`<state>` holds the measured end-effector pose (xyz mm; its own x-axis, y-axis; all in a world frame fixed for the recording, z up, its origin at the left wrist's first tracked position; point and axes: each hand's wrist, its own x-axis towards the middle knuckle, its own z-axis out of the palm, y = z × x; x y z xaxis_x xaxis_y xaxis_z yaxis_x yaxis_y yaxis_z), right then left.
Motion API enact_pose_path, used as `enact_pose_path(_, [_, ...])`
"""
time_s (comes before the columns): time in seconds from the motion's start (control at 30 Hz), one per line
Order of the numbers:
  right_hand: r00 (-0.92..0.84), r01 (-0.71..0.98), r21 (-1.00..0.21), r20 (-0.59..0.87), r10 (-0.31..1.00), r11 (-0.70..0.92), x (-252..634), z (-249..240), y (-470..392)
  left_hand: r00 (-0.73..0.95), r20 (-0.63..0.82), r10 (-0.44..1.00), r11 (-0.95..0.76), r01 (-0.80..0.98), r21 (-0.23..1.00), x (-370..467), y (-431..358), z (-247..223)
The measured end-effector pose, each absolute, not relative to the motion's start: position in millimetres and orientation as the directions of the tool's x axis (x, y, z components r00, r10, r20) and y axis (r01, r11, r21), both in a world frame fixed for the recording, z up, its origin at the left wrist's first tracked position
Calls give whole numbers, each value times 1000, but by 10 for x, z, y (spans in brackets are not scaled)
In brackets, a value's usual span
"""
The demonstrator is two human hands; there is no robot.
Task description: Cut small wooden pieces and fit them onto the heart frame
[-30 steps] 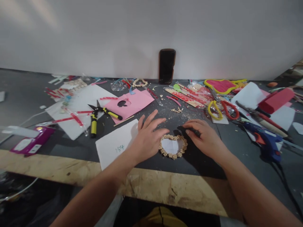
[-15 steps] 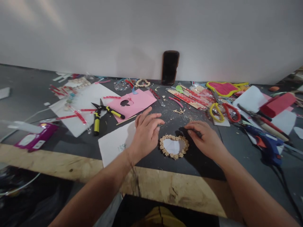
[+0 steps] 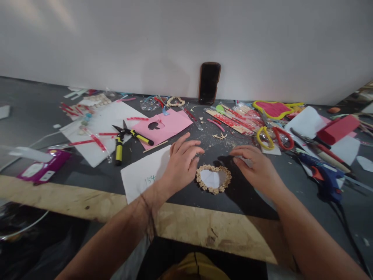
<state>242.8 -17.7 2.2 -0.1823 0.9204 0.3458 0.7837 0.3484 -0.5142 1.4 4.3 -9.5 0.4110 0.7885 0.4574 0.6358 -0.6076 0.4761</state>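
Heart (image 3: pixel 213 180) lies flat on the dark table (image 3: pixel 189 200), lower centre of frame, btwn the two hands & seemingly clear of both. L hand (image 3: pixel 182 161) is just left of it, fingers half curled & spread, nothing seen in its grasp. R hand (image 3: pixel 256 169) is to its right, loose, thumb apart from fingers, also w/ nothing visible in it. Step in hand, I'd judge: working round the heart's knobbly rim, w/ both hands off it at this instant. Next move prob. calls for a light fingertip grip on the edge, as the small bits there might come loose if pressed hard. Cut bits (image 3: pixel 219 136) lie above centre; glue gun (image 3: pixel 322 175) sits far right, its cord cut off at lower right.

Hard to make out: both palms, turned away; dark patch by R fingertips, prob. shadow, can't be sure; what binds the rim, too small. L hand & wrist cover part of the "154" sheet (image 3: pixel 132 177). Plastic packs (image 3: pixel 243 111), upper right of centre, are too glossy & jumbled to sort out
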Motion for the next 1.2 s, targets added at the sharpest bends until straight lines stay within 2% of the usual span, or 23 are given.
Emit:
enact_pose_path(0.1, [-200,791,-488,363,910,368,2437,163,-293,406,456,792,-603,636,481,8,57,-110])
enact_pose_path(0.3, [-350,820,-318,381,856,476,2307,108,-811,397,456,797,-597,632,494,26,55,-113])
enact_pose_path(0.53, [-219,880,-322,377,900,349,2100,-188,-1082,408,448,796,-601,626,497,54,31,-102])
enact_pose_path(0.87, [-259,894,-256,377,889,368,2057,-272,-1030,416,437,797,-601,615,511,41,44,-130])
enact_pose_path(1.2, [-269,892,-250,376,887,376,2074,-281,-1035,618,226,753,-646,629,433,118,-8,-149])
